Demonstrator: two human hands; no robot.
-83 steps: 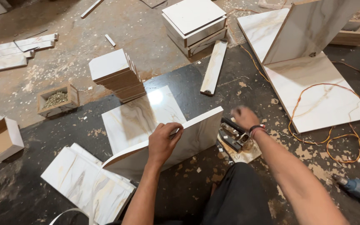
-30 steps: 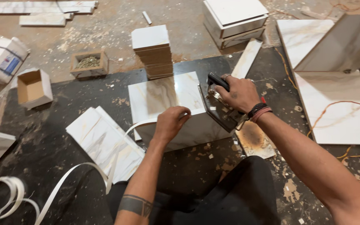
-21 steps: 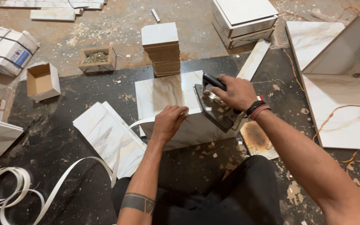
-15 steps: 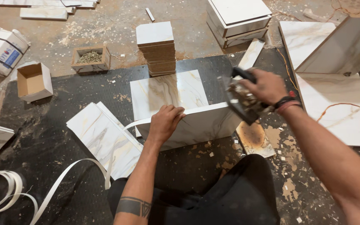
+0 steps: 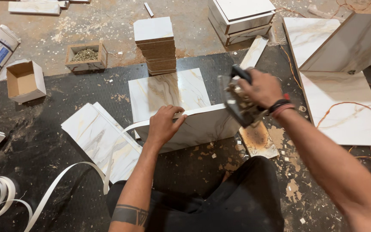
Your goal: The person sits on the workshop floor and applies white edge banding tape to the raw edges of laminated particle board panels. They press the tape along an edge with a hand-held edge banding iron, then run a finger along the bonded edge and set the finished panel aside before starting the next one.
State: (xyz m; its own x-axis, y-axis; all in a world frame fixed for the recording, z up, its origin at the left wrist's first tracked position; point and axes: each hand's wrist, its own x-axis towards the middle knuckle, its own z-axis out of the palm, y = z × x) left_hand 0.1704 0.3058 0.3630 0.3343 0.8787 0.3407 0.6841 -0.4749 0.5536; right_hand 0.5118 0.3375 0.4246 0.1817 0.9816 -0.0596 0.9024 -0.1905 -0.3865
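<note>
Stapler (image 5: 237, 101) lifted rightward, left hand (image 5: 164, 125) unmoved

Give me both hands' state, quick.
Left hand: closed over the upright marbled panel's top edge.
Right hand: closed around a stapler-like tool.

Glossy marble-patterned laminate is covering the wooden panel (image 5: 194, 124); the stapler (image 5: 237, 101) is looking metallic; the black floor mat (image 5: 35, 141) is appearing matt and dusty.

I'm in a woodworking shop: sawdust-strewn floor (image 5: 108, 21), marble-pattern laminated boards (image 5: 104, 141), stacked offcuts (image 5: 154, 45), coiled edge banding (image 5: 5, 193).
</note>
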